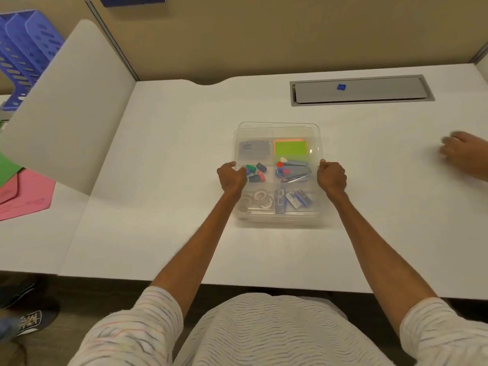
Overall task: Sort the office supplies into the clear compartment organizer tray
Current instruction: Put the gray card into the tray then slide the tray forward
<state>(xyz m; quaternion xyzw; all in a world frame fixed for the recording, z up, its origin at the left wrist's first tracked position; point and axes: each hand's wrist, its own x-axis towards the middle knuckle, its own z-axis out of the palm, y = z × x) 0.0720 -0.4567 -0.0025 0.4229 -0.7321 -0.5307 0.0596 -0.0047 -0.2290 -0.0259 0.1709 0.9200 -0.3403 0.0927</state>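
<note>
Between two curled hands (231,177) (332,177), clear rectangular plastic compartment tray (277,220)

Open desk (171,154) flanks tray (277,124) — another person's hand (462,151) far right.

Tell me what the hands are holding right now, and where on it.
Both hold the clear organizer tray: left hand grips its left rim, right hand its right rim, each about midway along the side.
</note>
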